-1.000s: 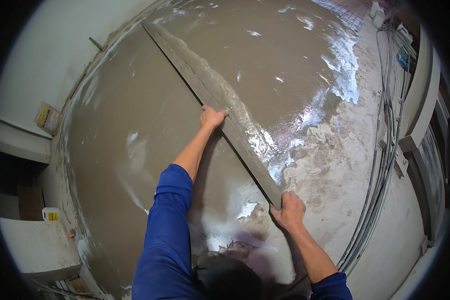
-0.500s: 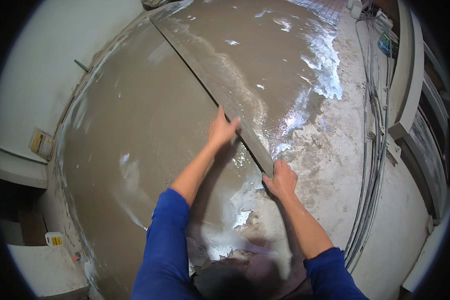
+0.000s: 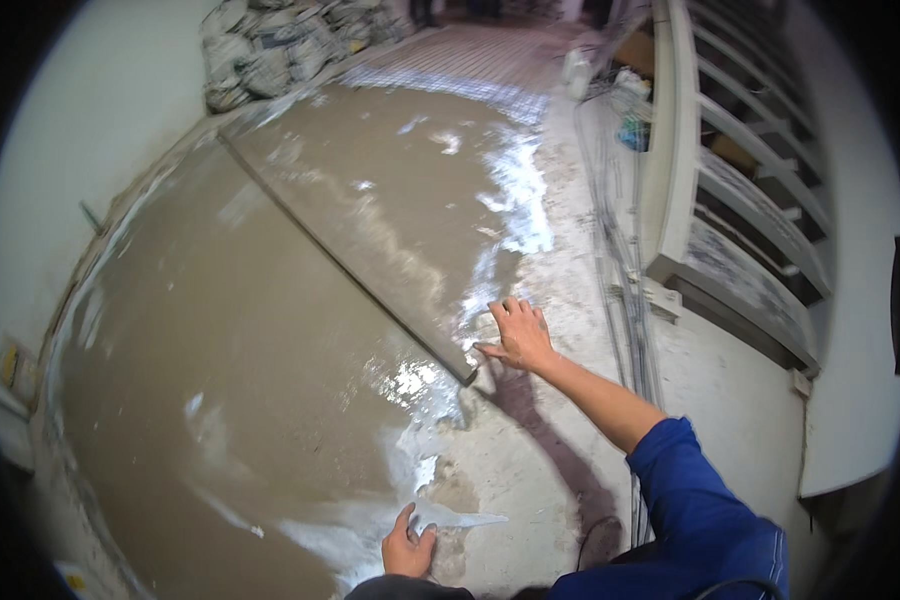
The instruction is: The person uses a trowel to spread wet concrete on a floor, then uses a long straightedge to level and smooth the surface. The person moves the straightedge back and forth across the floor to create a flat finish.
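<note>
A long, thin straightedge (image 3: 345, 262) lies diagonally across wet grey-brown mortar (image 3: 210, 330), its near end at the mortar's right edge. Just beyond that near end is my right hand (image 3: 522, 338), with fingers spread and nothing held; whether the thumb touches the bar is hard to tell. Low in the picture, my left hand (image 3: 407, 548) hovers over the mortar's ragged near edge. Its thumb and forefinger are apart, and it holds nothing. Part of that hand and its arm are hidden below.
Grey cables (image 3: 620, 290) run along the bare floor at right, beside a pale slatted railing (image 3: 760, 180). Filled sacks (image 3: 270, 50) are piled at the far left by the white wall (image 3: 100, 110). Wire mesh (image 3: 450, 85) lies beyond the mortar.
Both hands have let go of the straightedge, which stays on the mortar. My left hand has dropped back toward me; my right is open near the bar's end. The view has shifted right and upward.
</note>
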### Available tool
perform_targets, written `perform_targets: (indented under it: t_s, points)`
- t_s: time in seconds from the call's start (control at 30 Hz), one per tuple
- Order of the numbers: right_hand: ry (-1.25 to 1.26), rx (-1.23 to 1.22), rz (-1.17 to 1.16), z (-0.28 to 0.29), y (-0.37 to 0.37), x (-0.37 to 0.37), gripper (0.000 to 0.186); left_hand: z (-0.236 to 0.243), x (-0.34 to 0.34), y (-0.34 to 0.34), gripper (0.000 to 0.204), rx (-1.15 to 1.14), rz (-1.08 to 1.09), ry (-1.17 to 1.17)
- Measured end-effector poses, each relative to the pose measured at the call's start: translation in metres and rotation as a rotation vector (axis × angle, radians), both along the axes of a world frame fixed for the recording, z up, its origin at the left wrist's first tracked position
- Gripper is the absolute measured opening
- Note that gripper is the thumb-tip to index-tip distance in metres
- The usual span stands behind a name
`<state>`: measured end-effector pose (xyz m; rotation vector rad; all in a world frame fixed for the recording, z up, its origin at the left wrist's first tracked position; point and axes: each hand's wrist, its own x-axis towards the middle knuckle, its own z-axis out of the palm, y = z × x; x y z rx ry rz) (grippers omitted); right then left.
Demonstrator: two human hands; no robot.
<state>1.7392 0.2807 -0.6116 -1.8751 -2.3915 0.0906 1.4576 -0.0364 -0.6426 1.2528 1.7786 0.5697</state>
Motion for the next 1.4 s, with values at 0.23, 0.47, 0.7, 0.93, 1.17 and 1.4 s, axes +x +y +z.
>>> perform_targets:
  t_s: [0.23, 0.47, 0.7, 0.93, 1.17, 1.4]
  points:
    - [-0.320, -0.013, 0.134, 0.141, -0.067, 0.057, 0.075, -0.005, -0.044, 0.041, 0.059, 0.275, -0.001, -0.146]
    - [-0.495, -0.130, 0.075, 0.174, -0.136, 0.040, 0.072, 0.012, -0.105, 0.070, 0.063, 0.362, 0.006, -0.176]
    - [-0.442, -0.204, 0.252, 0.138, -0.116, -0.008, 0.082, 0.056, -0.157, 0.109, 0.065, 0.472, 0.010, 0.067]
    - [-0.183, -0.265, 0.353, 0.077, -0.024, -0.019, 0.089, 0.138, -0.185, 0.160, 0.066, 0.644, 0.048, 0.446]
    - [0.000, -0.431, 0.480, -0.022, -0.008, -0.015, 0.100, 0.204, -0.099, 0.204, 0.065, 0.442, 0.118, 0.582]
    - [0.012, -0.487, 0.689, -0.029, 0.066, 0.026, 0.100, 0.247, -0.035, 0.201, 0.068, 0.350, 0.242, 0.720]
